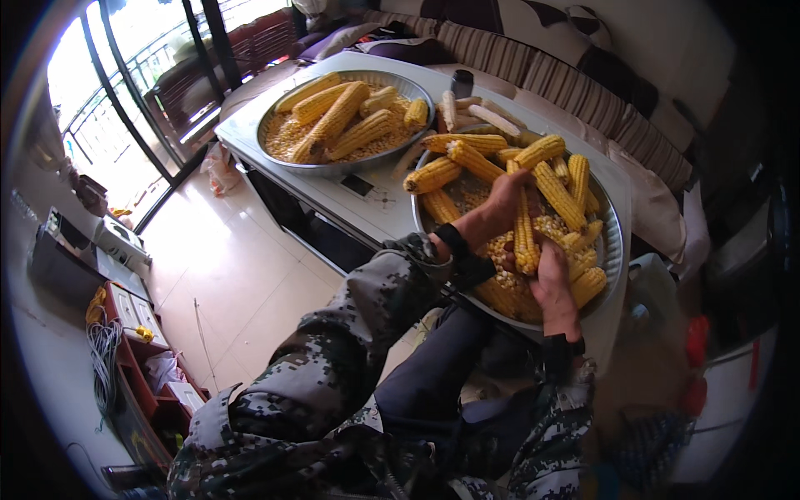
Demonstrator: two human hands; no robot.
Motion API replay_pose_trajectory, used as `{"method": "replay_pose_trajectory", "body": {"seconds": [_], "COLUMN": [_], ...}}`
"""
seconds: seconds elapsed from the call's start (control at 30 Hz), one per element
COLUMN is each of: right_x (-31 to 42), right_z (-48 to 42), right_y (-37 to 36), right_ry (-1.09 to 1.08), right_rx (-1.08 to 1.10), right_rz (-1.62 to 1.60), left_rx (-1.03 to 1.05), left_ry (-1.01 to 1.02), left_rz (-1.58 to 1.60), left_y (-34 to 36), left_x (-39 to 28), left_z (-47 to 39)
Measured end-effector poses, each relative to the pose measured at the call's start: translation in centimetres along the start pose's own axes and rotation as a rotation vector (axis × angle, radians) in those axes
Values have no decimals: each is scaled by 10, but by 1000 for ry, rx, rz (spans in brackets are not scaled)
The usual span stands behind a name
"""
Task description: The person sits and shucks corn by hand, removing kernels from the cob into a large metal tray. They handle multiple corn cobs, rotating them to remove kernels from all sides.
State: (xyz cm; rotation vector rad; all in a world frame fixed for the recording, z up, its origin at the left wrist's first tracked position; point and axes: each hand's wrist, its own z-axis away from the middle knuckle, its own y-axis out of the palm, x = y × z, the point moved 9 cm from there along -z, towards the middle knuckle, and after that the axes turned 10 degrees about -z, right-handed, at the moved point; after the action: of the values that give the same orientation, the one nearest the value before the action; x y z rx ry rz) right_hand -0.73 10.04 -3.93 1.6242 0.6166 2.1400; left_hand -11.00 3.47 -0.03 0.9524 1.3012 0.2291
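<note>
Over a round metal basin (pixel 614 259) at the table's near right, both my hands grip one ear of dried yellow corn (pixel 524 232). My left hand (pixel 509 199) is wrapped around its upper part. Lower down, my right hand (pixel 552 275) holds the end nearest me, the thumb alongside it. Around them in the basin lie several more corn ears (pixel 558 195) and loose kernels (pixel 500 253). Some ears rest across the basin's far rim. My fingers hide part of the held ear.
Another metal basin (pixel 350 167) holds corn ears and loose kernels on the white table (pixel 325 187). Bare cobs (pixel 494 119) lie beyond my basin, near a dark cup (pixel 462 82). A sofa (pixel 562 78) stands behind; a cabinet (pixel 134 337) with coiled cable (pixel 103 353) is at left.
</note>
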Motion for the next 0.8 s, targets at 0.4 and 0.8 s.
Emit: {"method": "replay_pose_trajectory", "body": {"seconds": [0.4, 0.8], "right_x": [-2, 4], "right_z": [2, 35], "right_y": [11, 33], "right_ry": [-36, 15], "right_rx": [-17, 174], "right_rz": [103, 87], "left_rx": [-44, 44], "left_ry": [5, -71], "left_rz": [8, 138], "left_y": [-18, -9], "left_x": [-5, -6], "left_z": [-3, 2]}}
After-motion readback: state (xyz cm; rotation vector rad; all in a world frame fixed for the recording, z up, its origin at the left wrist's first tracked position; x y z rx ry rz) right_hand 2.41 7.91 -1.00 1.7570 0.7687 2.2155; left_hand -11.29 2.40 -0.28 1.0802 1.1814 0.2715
